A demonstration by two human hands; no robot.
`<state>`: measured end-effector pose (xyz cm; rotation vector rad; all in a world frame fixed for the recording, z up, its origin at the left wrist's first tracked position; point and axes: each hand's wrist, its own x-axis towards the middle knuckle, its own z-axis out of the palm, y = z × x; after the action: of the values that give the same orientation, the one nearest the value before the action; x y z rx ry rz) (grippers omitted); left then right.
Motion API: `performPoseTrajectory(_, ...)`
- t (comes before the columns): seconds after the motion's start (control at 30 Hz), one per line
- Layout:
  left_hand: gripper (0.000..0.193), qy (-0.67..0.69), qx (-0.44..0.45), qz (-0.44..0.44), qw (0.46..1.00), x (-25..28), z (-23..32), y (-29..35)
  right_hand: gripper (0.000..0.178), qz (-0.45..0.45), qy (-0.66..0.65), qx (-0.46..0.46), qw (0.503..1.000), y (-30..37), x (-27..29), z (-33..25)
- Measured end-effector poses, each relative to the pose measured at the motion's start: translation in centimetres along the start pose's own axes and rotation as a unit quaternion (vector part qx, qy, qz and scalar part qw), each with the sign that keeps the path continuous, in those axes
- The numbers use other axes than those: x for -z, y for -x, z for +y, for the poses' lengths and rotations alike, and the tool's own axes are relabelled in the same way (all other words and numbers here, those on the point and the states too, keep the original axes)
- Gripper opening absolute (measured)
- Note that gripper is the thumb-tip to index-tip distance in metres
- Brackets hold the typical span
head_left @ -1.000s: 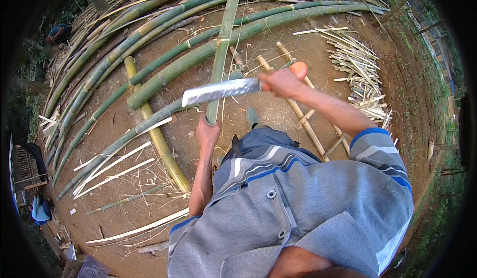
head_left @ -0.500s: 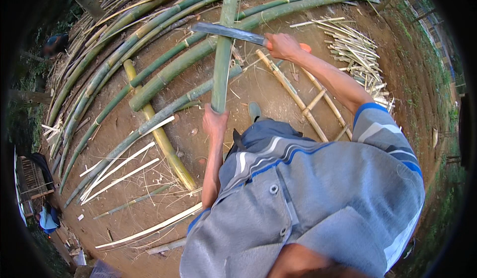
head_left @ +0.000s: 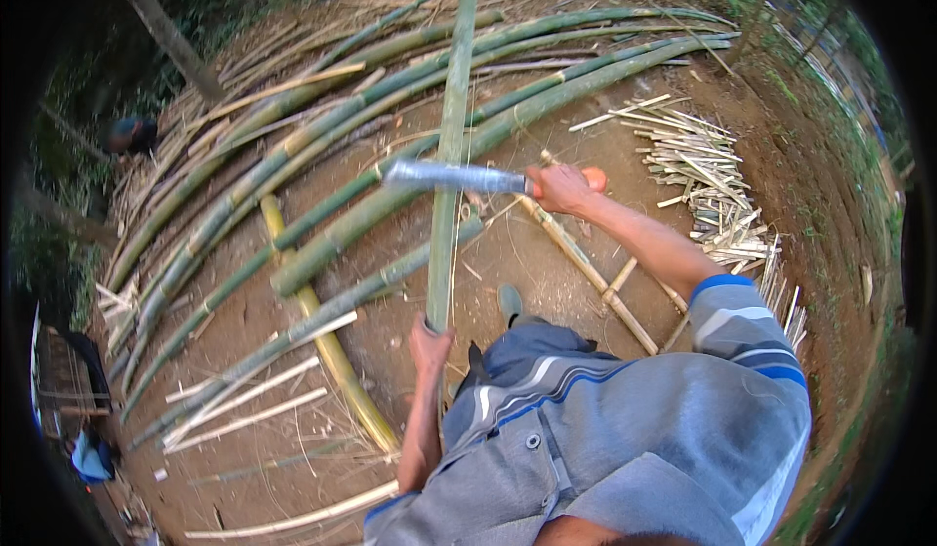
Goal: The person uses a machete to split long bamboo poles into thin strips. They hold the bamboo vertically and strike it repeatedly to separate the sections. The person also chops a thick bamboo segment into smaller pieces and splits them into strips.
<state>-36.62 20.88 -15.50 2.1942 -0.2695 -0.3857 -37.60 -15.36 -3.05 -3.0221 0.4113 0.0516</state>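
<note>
My left hand [head_left: 429, 349] is closed around the lower end of a long green length of bamboo [head_left: 450, 136], which points away from me, nearly upright in the picture. In my right hand [head_left: 564, 189] is a machete [head_left: 488, 181] with an orange handle. Its broad blade, smeared by motion, lies across the bamboo well beyond my left hand. Whether the edge touches the bamboo or passes over it, I cannot tell.
Long green bamboo poles [head_left: 342, 227] lie across the ground ahead, some over a yellow pole [head_left: 342, 370]. A bamboo ladder-like frame [head_left: 576, 258] lies right of centre. Beyond it is a pile of pale split sticks [head_left: 698, 165]. More pale strips [head_left: 259, 395] are at left.
The whole view has shifted, so both hands and the ground sit lower in the picture. The machete blade has become blurred and stays across the bamboo. Both grips are unchanged.
</note>
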Motion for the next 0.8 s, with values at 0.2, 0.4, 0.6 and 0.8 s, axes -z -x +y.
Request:
performPoseTrajectory(0.2,0.043,-0.067,0.000,0.096,0.993,0.3,0.7,2.1,0.025,-0.052,0.022,0.051,0.997,0.6,1.9,-0.8)
performPoseTrajectory(0.4,0.038,-0.102,-0.013,0.206,0.973,0.3,0.5,0.6,0.025,0.042,-0.059,0.046,0.996,0.3,-0.1,-4.2)
performPoseTrajectory(0.6,0.038,-0.122,0.000,0.201,0.972,1.9,2.9,0.4,0.027,-0.001,0.002,0.085,0.996,-2.1,1.3,-5.3)
performPoseTrajectory(0.8,0.041,-0.128,0.018,0.214,0.968,2.6,4.1,-1.0,0.023,-0.005,0.046,0.142,0.989,-2.4,1.3,-7.7)
